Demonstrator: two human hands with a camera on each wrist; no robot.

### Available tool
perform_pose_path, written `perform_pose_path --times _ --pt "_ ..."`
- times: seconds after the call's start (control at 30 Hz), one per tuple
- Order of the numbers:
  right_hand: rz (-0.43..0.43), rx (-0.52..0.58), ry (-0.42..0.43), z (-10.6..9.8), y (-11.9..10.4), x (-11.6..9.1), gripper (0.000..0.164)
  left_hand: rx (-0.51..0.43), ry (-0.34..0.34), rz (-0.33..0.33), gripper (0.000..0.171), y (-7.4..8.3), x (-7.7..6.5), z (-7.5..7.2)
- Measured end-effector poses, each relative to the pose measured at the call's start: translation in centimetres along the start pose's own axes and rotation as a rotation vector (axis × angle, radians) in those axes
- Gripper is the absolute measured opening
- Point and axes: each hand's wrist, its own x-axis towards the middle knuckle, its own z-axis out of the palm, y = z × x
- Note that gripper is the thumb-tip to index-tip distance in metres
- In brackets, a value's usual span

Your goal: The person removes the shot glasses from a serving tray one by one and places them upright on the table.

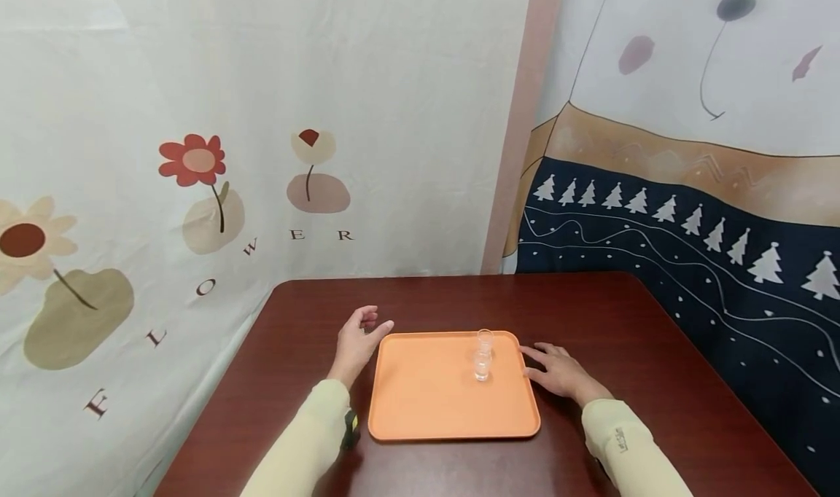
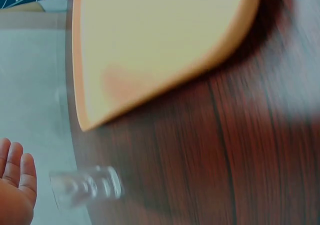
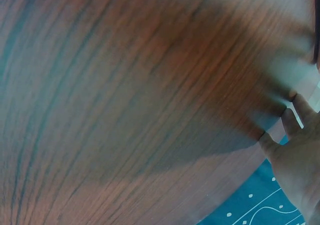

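an orange serving tray lies flat on a reddish-brown wood-grain table, between the two hands. the left hand is by its far-left corner, thumb out straight, the tip just beside the rim; the fingers bend loosely and seem to grip nothing. the right hand lies at the opposite side, relaxed with its fingers spread, the tips at the tray's right rim (whether they touch it, i cannot tell).

a front clear glass and a rear clear glass stand in the tray's right half, nearer the right hand than the left, one behind the other; they overlap in the head view. the left wrist view shows a clear tumbler, blurred, upright on the table outside the tray's corner, near the left hand's fingers.
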Motion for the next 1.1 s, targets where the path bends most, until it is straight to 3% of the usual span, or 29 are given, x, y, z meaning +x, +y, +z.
perform_pose_path --times 0.33,0.73,1.1 --pt "-0.016 0.001 -0.004 0.0 0.1 0.2 0.058 -0.058 -0.085 0.001 0.052 0.8 -0.3 2.8" --pt "-0.009 0.001 -0.013 -0.2 0.0 0.1 0.058 -0.011 -0.155 -0.002 0.051 1.4 -1.0 5.4" --pt "-0.011 0.006 -0.010 -0.2 0.1 0.0 0.058 -0.007 -0.333 0.036 0.054 2.0 -3.0 8.8"
